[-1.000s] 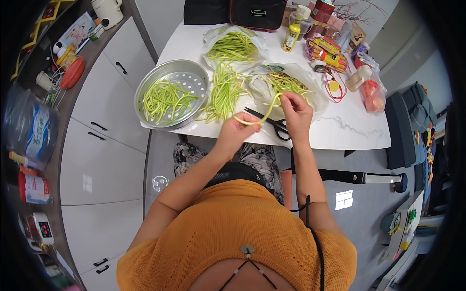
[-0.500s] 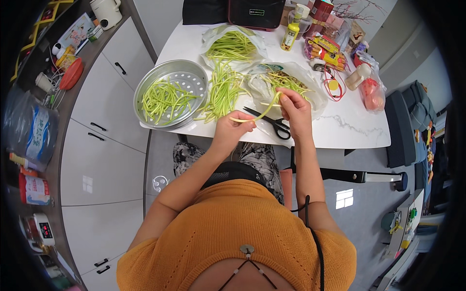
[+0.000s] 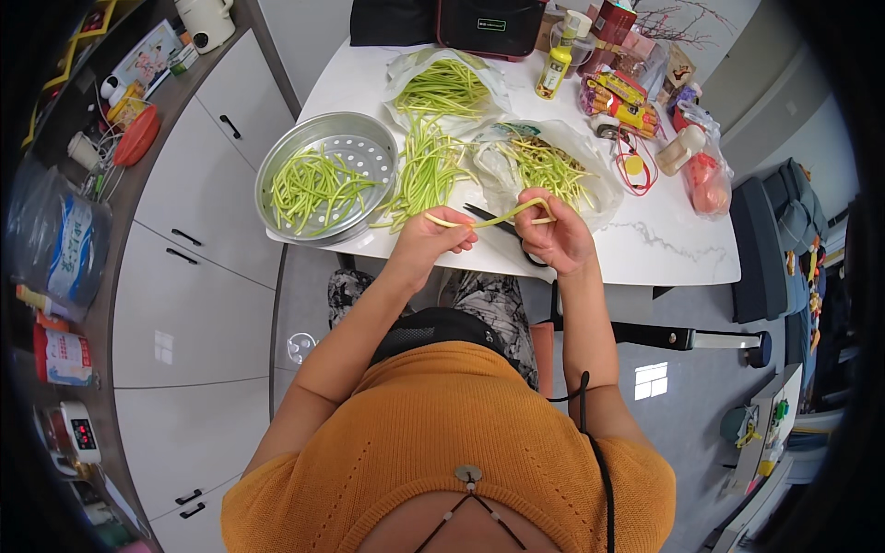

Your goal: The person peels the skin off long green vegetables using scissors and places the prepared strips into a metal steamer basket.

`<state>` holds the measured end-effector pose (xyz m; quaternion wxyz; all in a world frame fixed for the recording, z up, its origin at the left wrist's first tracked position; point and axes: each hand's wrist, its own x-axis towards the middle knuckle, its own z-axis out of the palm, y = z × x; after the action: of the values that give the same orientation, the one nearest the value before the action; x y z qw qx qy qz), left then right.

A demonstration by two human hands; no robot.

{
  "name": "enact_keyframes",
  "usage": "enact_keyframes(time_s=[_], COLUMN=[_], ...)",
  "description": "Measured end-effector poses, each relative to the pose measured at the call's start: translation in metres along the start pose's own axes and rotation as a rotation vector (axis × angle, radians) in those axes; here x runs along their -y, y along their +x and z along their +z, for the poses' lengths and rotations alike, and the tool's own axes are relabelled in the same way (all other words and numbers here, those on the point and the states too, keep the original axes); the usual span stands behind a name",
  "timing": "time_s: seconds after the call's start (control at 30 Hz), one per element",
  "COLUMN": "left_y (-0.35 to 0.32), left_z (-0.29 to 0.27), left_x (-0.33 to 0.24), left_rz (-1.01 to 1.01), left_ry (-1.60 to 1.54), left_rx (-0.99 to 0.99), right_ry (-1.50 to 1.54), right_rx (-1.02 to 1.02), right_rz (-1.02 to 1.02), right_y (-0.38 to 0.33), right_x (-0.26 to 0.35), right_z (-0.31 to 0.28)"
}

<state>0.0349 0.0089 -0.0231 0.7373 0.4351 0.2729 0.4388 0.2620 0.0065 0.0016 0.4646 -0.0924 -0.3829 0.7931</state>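
Head view: both hands are lifted off the white marble-pattern tabletop [image 3: 682, 249] and now sit at its near edge, closer to the body than 1 s ago. The long pale yellow-green stem [image 3: 489, 219] is stretched between them in a shallow arc, where earlier it ran down toward the scissors. It looks like 1 stem is pulled out and being worked along its length, not cut yet.

Left hand [image 3: 441, 241]: fingers closed, pinching the stem's left end between thumb and fingertips. Right hand [image 3: 551, 232]: fingers curled shut around the stem's right end, which bends over the knuckles. The stem hangs in the air just above the near edge, touching nothing else.

Black-handled scissors [image 3: 489, 219] lie on the tabletop directly under the stem, partly hidden by the hands; blades open or shut, cannot tell.

Materials and shapes:
- Round shiny metal steamer tray with a perforated base [image 3: 364, 157], at the left edge, overhanging slightly, holds short cut green pieces, smooth and glossy.
- Loose heap of long thin green stems [image 3: 429, 170], just right of the tray, fanned out.
- Crinkled clear plastic bag with yellowish trimmed stems [image 3: 590, 175], beyond the right hand.
- Second clear plastic bag with green stems [image 3: 447, 88], toward the far edge.
- Black fabric bag with red trim [image 3: 484, 23], at the far edge.
- Yellow squeeze bottle [image 3: 556, 69] and colourful packets near the far right corner.

White flat-front cabinets with black handles [image 3: 198, 212] stand left of the table.
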Motion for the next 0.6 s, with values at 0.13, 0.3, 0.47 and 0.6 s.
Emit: enact_keyframes(time_s=[0.13,0.3,0.47,0.6], left_y=[0.0,0.0,0.0,-0.001], left_z=[-0.003,-0.004,-0.003,-0.001], left_x=[-0.003,-0.008,-0.004,-0.005], left_rz=[-0.002,-0.037,-0.054,-0.059], left_ry=[0.02,0.008,-0.007,-0.021], left_rx=[0.017,0.011,0.029,0.035], right_ry=[-0.16,-0.26,-0.255,-0.268], right_rx=[-0.037,-0.076,-0.081,-0.064], right_rz=[-0.001,-0.01,-0.011,0.016], right_y=[0.001,-0.004,-0.002,-0.001], right_x=[0.004,0.008,0.003,0.002], right_z=[0.018,0.016,0.019,0.026])
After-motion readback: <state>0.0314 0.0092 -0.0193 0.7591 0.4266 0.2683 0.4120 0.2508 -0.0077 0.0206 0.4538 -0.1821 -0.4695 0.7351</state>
